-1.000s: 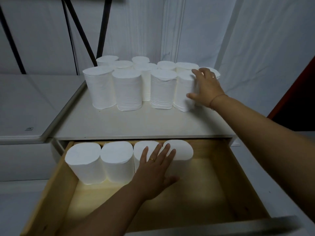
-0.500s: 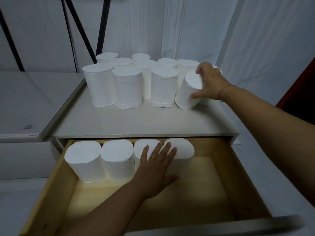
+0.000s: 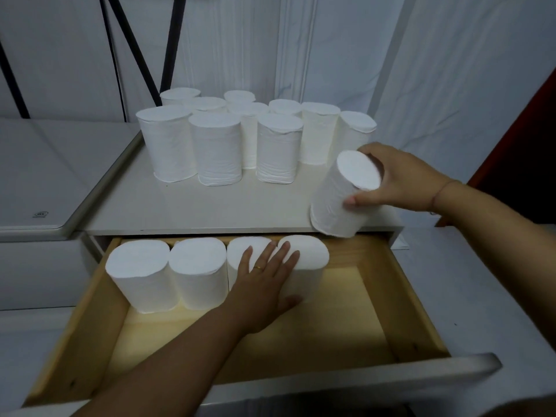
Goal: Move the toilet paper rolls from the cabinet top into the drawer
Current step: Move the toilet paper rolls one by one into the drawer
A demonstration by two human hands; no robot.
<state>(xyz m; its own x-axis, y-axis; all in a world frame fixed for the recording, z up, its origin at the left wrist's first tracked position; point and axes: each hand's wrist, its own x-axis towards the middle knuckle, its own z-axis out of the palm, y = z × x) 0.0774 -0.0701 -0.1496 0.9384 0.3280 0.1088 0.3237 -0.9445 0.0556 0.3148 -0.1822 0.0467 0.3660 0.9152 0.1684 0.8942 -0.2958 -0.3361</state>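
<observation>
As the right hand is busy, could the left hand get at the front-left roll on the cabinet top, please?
Probably yes: the left hand rests flat on the drawer rolls, holding nothing, and the front-left roll stands with bare cabinet top before it.

Ten rolls [image 3: 216,152] on the cabinet top [image 3: 180,206], four in the drawer [image 3: 388,296], one held.

White draped fabric backdrop [image 3: 421,70], creased, spans the rear; a ribbed vertical band [image 3: 296,46] runs down its centre. Black straight metal struts [image 3: 132,49] cross it at upper left, two converging downward in a V, another [image 3: 12,82] slanting at the far left edge. Pale grey flat-topped unit with a rounded rim [image 3: 45,164], left, bears a small emblem [image 3: 40,214] near its front edge. Dark red panel [image 3: 517,164], right edge, partly shadowed.
</observation>
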